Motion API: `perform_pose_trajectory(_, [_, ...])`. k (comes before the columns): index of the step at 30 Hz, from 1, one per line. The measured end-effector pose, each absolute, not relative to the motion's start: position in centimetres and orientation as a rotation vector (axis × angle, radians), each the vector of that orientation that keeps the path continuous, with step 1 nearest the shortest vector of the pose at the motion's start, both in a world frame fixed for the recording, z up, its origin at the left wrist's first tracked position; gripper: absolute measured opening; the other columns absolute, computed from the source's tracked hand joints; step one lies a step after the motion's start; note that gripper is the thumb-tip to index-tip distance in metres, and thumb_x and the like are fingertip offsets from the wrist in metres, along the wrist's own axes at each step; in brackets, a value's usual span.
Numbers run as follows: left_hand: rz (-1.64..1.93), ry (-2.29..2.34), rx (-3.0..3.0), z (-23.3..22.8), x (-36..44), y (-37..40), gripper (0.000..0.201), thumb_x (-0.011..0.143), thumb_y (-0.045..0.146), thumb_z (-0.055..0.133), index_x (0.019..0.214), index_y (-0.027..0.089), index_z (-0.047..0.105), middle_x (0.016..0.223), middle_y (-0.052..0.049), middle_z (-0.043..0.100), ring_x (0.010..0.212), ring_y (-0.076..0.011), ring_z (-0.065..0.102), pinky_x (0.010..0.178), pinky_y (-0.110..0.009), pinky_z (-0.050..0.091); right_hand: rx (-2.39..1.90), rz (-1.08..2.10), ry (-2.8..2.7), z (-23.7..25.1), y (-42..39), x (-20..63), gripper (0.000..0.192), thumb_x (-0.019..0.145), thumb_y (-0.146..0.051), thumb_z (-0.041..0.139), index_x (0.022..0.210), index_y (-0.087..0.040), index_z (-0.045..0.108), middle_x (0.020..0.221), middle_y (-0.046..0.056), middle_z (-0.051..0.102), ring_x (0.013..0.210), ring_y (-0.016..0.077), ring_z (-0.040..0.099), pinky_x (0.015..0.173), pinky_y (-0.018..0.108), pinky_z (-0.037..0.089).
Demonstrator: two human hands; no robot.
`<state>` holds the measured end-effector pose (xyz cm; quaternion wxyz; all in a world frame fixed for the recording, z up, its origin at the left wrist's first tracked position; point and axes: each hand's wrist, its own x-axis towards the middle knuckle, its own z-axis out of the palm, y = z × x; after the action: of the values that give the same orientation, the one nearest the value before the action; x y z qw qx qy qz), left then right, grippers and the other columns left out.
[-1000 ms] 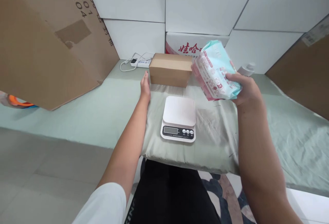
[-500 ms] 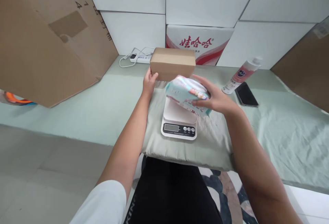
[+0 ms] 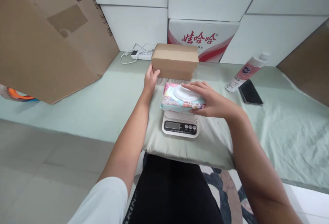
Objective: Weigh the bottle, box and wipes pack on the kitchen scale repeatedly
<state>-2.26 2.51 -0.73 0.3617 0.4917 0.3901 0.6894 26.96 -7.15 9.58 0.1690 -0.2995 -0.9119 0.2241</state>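
Head view: I see the right hand (image 3: 214, 102) grasping the wipes pack (image 3: 180, 99), which lies flat on the kitchen scale (image 3: 180, 126) at centre. Left hand (image 3: 150, 78), fingers loosely curled, touches the near left corner of the small cardboard box (image 3: 175, 61) at 12 o'clock. Spray bottle (image 3: 246, 71) and phone (image 3: 250, 93) lie at 2 o'clock.

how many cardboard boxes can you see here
3. A small closed brown box stands behind the scale, touched by the left hand. A big brown box leans at far left. A white printed carton stands against the wall. The brown surface at right edge may be another.
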Motion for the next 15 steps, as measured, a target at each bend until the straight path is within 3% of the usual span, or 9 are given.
perform_pose_trajectory(4, [1.773,0.984,1.320,-0.8,-2.3,2.4,0.076,0.088,0.048,0.075,0.158,0.029,0.052,0.164,-0.006,0.056,0.160,-0.0302,0.042,0.134,-0.043,0.033,-0.856,0.699,-2.501,9.8,-7.4,27.1,0.095,0.079,-0.054,0.082,0.164,-0.039,0.045,0.157,0.008,0.057,0.143,0.0410,0.051,0.121,0.062,0.042])
perform_pose_trajectory(7, [1.760,0.983,1.317,-0.5,-2.3,2.0,0.077,0.088,0.053,0.076,0.158,0.028,0.053,0.164,-0.006,0.056,0.160,-0.0315,0.043,0.134,-0.044,0.032,-0.978,0.690,-2.186,9.1,-6.7,27.6,0.079,0.086,-0.075,0.065,0.154,-0.037,0.055,0.152,0.007,0.062,0.138,0.0367,0.057,0.114,0.055,0.049])
perform_pose_trajectory(9, [1.752,0.991,1.314,-0.3,-2.2,1.6,0.078,0.088,0.056,0.075,0.157,0.028,0.054,0.164,-0.006,0.056,0.160,-0.0322,0.043,0.134,-0.043,0.032,-1.097,0.627,-1.849,7.7,-5.7,27.8,0.067,0.094,-0.079,0.044,0.135,-0.032,0.067,0.130,0.009,0.071,0.121,0.0311,0.067,0.100,0.048,0.055])
perform_pose_trajectory(11, [1.746,0.996,1.320,-0.1,-2.1,1.4,0.079,0.088,0.058,0.075,0.158,0.028,0.053,0.164,-0.006,0.056,0.160,-0.0328,0.042,0.135,-0.043,0.030,-1.140,0.624,-1.536,5.9,-4.3,28.0,0.064,0.095,-0.080,0.037,0.105,-0.028,0.070,0.094,0.008,0.070,0.094,0.0252,0.070,0.082,0.040,0.057])
perform_pose_trajectory(13, [1.743,0.992,1.336,-0.1,-2.1,1.3,0.079,0.089,0.059,0.074,0.159,0.028,0.052,0.165,-0.006,0.055,0.161,-0.0331,0.040,0.135,-0.043,0.030,-1.110,0.729,-1.328,4.0,-2.9,27.9,0.060,0.091,-0.081,0.042,0.080,-0.026,0.063,0.068,0.002,0.055,0.069,0.0195,0.060,0.066,0.033,0.051])
perform_pose_trajectory(15, [1.745,0.986,1.351,-0.2,-2.2,1.3,0.078,0.090,0.058,0.073,0.159,0.029,0.052,0.166,-0.005,0.054,0.161,-0.0323,0.040,0.135,-0.043,0.030,-1.072,0.878,-1.206,2.4,-1.8,27.8,0.059,0.085,-0.082,0.053,0.067,-0.026,0.054,0.056,-0.002,0.042,0.054,0.0148,0.046,0.054,0.029,0.042])
